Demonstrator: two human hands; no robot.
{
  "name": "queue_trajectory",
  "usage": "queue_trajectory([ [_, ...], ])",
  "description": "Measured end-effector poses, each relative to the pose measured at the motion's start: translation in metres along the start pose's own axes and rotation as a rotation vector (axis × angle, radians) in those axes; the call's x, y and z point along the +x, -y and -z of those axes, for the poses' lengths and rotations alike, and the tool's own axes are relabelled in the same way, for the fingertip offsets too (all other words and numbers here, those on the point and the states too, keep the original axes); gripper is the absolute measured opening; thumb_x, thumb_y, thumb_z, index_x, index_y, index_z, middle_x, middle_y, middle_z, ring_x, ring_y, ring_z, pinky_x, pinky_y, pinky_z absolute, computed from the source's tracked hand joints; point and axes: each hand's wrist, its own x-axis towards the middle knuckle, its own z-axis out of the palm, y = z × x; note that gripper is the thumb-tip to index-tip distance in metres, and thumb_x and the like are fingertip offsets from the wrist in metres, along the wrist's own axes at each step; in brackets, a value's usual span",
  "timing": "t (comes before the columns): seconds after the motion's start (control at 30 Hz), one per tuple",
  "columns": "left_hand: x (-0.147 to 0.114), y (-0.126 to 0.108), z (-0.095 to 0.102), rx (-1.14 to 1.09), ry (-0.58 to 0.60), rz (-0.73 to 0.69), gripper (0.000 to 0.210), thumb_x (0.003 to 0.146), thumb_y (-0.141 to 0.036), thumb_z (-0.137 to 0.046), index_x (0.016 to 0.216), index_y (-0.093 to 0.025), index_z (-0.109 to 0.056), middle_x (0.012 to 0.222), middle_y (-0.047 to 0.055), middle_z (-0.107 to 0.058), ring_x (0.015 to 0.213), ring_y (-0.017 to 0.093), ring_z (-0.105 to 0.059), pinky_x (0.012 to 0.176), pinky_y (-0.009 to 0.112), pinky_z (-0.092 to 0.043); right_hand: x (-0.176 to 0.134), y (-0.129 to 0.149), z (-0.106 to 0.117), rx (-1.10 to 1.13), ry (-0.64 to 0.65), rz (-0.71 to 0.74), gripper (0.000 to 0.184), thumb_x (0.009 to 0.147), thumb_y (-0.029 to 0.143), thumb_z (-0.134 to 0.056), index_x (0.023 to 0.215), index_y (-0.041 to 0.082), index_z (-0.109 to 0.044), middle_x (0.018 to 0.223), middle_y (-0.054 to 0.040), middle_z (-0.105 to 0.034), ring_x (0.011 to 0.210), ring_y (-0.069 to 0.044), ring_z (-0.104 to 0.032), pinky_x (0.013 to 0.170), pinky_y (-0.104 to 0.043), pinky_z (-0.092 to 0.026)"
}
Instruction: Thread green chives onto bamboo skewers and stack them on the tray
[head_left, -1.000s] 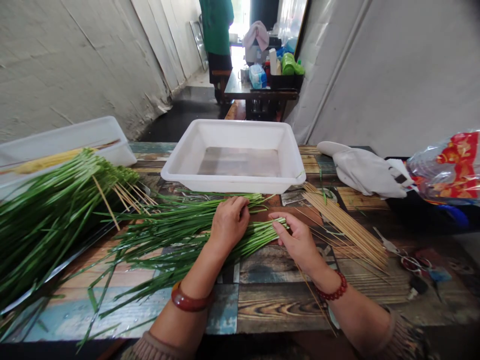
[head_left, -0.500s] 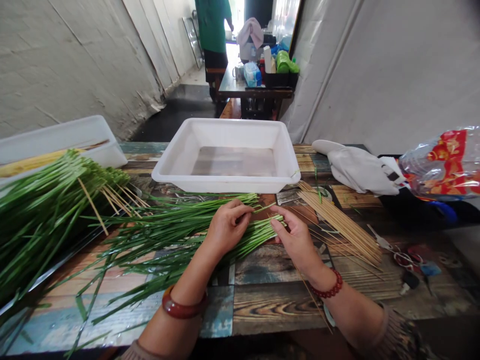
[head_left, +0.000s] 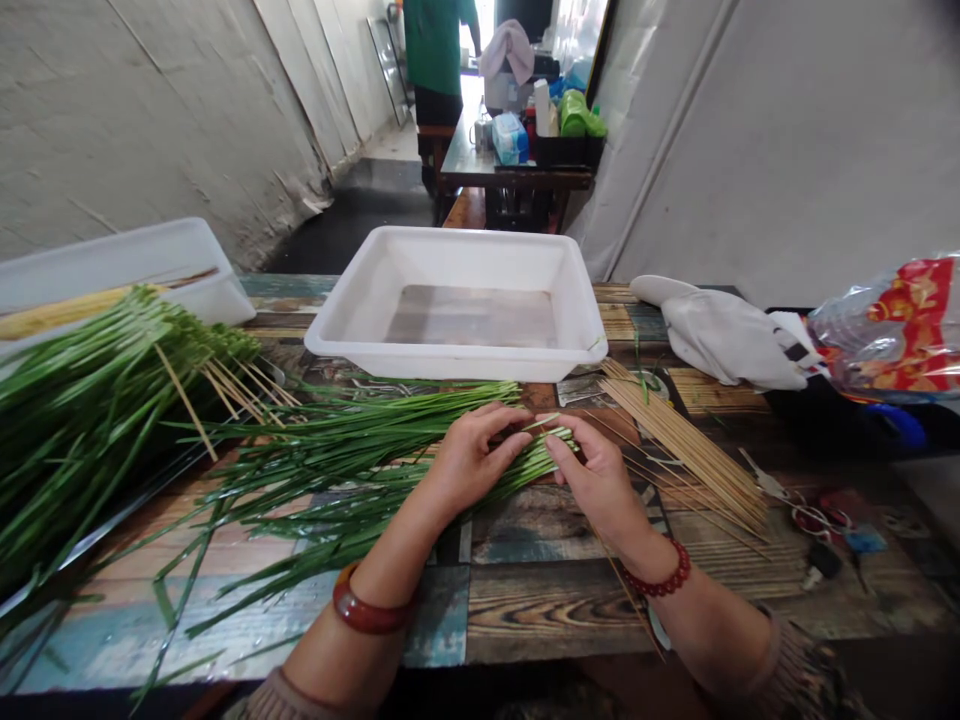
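Green chives [head_left: 420, 410] lie in a loose spread across the table, their pale stem ends pointing right. My left hand [head_left: 484, 458] is closed at those stem ends, thumb and index finger pinching a chive stem close to my right fingertips. My right hand [head_left: 600, 485] is curled round the tips of the stems. A thin bamboo skewer [head_left: 626, 590] sticks out below its palm toward the table's front edge. The skewer's upper part is hidden by the hand and stems. More bamboo skewers [head_left: 686, 445] lie in a pile right of my right hand.
A white plastic tub [head_left: 457, 362] stands just beyond the chives. At the left, skewered greens [head_left: 112, 390] are heaped before another white tub [head_left: 217, 290]. A white cap [head_left: 720, 335], keys [head_left: 821, 562] and a plastic bag [head_left: 892, 330] lie right. A person in green [head_left: 433, 50] stands far back.
My left hand has moved right, so its fingertips now meet those of my right hand at the stem ends. The stem stretched between them earlier is now mostly covered. The view has shifted slightly.
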Motion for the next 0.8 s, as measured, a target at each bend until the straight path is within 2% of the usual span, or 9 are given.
queue_trajectory([
  [0.27, 0.001, 0.0006, -0.0065, -0.086, -0.166, 0.054, 0.01, 0.085, -0.017, -0.062, 0.084, -0.016, -0.072, 0.081, 0.005, -0.073, 0.075, 0.015, -0.066, 0.07, 0.025, -0.05, -0.0007, -0.002, -0.0001, -0.011, 0.0, 0.005, 0.032, 0.088, 0.037, -0.06, 0.113, 0.018, -0.066, 0.071, 0.0021, -0.06, 0.051, -0.009, -0.051, 0.048, -0.021, -0.043],
  [0.53, 0.0025, -0.0018, -0.0046, -0.15, -0.101, 0.106, 0.013, 0.084, -0.019, -0.062, 0.082, -0.016, -0.074, 0.08, 0.005, -0.074, 0.073, 0.015, -0.067, 0.07, 0.024, -0.051, -0.0006, 0.0025, 0.0011, -0.047, 0.024, 0.038, 0.025, 0.088, 0.037, -0.059, 0.1, 0.018, -0.07, 0.074, -0.0002, -0.065, 0.051, -0.01, -0.053, 0.049, -0.022, -0.044],
  [0.67, 0.0025, -0.0022, -0.0055, -0.147, -0.111, 0.114, 0.012, 0.084, -0.019, -0.062, 0.08, -0.016, -0.073, 0.079, 0.005, -0.075, 0.072, 0.015, -0.067, 0.07, 0.024, -0.051, -0.0007, 0.0051, 0.0012, -0.067, 0.022, 0.049, 0.025, 0.088, 0.036, -0.058, 0.1, 0.017, -0.071, 0.066, 0.001, -0.063, 0.049, -0.01, -0.051, 0.049, -0.022, -0.043],
  [0.8, 0.002, -0.0021, -0.0063, -0.146, -0.125, 0.128, 0.012, 0.083, -0.02, -0.063, 0.079, -0.015, -0.073, 0.079, 0.005, -0.074, 0.072, 0.015, -0.067, 0.069, 0.024, -0.05, -0.0004, 0.007, 0.0012, -0.088, 0.016, 0.061, 0.025, 0.088, 0.035, -0.058, 0.1, 0.018, -0.072, 0.069, 0.0004, -0.064, 0.048, -0.009, -0.049, 0.048, -0.022, -0.041],
])
